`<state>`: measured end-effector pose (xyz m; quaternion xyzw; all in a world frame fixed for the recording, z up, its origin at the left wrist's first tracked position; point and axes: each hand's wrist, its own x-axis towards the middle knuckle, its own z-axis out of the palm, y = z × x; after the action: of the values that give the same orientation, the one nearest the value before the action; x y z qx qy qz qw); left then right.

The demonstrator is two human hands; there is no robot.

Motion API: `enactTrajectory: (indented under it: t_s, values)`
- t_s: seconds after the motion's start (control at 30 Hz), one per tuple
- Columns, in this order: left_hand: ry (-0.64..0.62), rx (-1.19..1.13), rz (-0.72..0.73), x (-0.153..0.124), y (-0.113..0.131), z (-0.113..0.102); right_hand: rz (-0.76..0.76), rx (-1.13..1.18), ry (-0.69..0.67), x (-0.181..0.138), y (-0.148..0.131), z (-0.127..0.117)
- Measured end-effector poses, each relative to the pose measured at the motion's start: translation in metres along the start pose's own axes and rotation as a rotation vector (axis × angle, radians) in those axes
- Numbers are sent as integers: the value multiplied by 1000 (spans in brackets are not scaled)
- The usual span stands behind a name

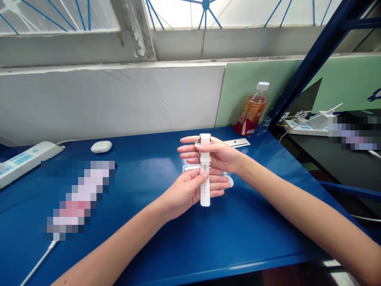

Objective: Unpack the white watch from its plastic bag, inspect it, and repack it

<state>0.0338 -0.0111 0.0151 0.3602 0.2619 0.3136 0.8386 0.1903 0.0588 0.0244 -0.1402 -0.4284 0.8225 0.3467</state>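
Observation:
A white watch strap (205, 192) with a row of small holes hangs upright between my two hands, above the blue desk. My left hand (186, 186) pinches its lower part, thumb in front and fingers stretched behind it. Higher up, my right hand (222, 153) grips the strap near its top, with the thumb across the front and the fingers pointing left behind. A metallic rim shows at the strap's upper end; whether a watch case sits there I cannot tell. Behind my hands lie a round white piece (229, 182) and a flat white strip (241, 142), both partly covered.
On the blue desk (143, 246) are a white earbud case (101, 146), a blurred-out device with a cable (38, 260), and a power strip (29, 161). A drink bottle (251, 113) stands at the back right, near a blue metal post (312, 55).

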Motion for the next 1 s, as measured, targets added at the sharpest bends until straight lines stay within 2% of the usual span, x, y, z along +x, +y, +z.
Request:
enactTrajectory:
  t_s: [0.43, 1.0]
  values:
    - [3, 21, -20, 0, 0, -3, 43, 55, -68, -4, -9, 9]
    - [19, 4, -2, 1, 0, -2, 75, 87, -11, -4, -11, 13]
